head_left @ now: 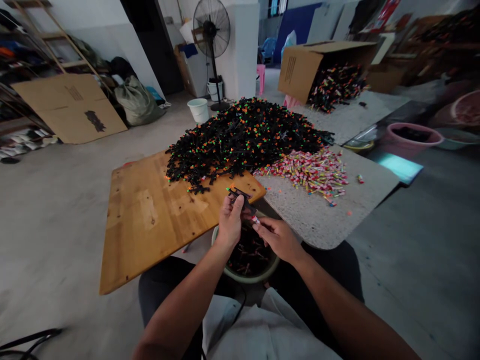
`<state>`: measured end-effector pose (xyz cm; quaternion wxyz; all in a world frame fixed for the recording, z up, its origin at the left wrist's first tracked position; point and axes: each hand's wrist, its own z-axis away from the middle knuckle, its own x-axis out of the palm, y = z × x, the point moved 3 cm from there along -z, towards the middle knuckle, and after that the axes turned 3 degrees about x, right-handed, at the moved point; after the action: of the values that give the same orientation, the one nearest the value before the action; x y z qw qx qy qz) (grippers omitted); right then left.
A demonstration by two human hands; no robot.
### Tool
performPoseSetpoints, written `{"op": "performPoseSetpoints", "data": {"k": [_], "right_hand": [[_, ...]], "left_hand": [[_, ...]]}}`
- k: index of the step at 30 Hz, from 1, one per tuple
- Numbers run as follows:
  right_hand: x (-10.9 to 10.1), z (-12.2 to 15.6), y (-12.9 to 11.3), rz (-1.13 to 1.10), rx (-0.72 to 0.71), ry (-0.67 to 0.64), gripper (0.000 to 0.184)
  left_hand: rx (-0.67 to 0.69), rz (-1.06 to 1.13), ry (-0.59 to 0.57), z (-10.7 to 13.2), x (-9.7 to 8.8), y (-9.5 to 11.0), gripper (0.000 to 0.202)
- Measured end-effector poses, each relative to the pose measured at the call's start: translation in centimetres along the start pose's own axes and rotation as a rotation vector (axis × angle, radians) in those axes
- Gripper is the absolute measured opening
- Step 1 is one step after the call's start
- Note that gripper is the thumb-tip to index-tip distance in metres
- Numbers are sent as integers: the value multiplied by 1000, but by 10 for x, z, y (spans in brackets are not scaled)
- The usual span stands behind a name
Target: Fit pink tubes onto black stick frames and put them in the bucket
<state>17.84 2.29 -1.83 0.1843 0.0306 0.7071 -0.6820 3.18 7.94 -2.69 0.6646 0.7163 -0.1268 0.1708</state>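
- Bottom centre: grey cloth (258,327) is seen over the lap; a basin (249,278) is set between the knees, probably so that dropped pieces are caught. Dark pieces and small pale bits are seen inside.
- Centre: a black toy-gun-like piece (244,199) is pinched between thumb and fingers of the left hand (230,220). It is held tilted, green tip to upper left, seemingly so its lower end is turned toward the other hand.
- Just right of that: a small red-and-white tube (255,219) is pinched in the fingertips of the right hand (276,236), right at the piece's lower end; whether it is inserted cannot be told.
- Centre left: a wooden board (150,220) is angled beside the basin; centre right, a speckled slab (318,222).
- On both: a heap of black pieces (240,137), orange and green tipped, is piled; small coloured tubes (313,171) are heaped on the slab, right side, likely kept apart for easy picking.
- Upper right: a cardboard box (300,72) is tipped on its side, more pieces spilled out; a pink tub (412,135) is placed beyond the slab.
- Upper centre: a standing fan (212,27), white bucket (198,110) on concrete floor.
- Upper left: flattened cardboard (69,107) and a sack (137,102) are leaned near shelving.
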Motion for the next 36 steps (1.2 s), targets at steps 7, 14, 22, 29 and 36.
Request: {"op": "performPoseSetpoints", "data": {"k": [7, 14, 22, 29, 36], "right_hand": [[-2, 3, 1, 95, -92, 86, 28], [-4, 3, 5, 130, -99, 152, 30], [-10, 5, 1, 77, 75, 88, 35], [2, 9, 8, 9, 131, 175, 39], [6, 6, 20, 22, 82, 75, 33]], "left_hand": [[43, -83, 45, 8, 2, 0, 43], [28, -107, 70, 10, -1, 0, 43], [54, -230, 84, 8, 0, 6, 32], [169, -379, 101, 14, 7, 20, 17], [156, -496, 48, 15, -10, 12, 23]]}}
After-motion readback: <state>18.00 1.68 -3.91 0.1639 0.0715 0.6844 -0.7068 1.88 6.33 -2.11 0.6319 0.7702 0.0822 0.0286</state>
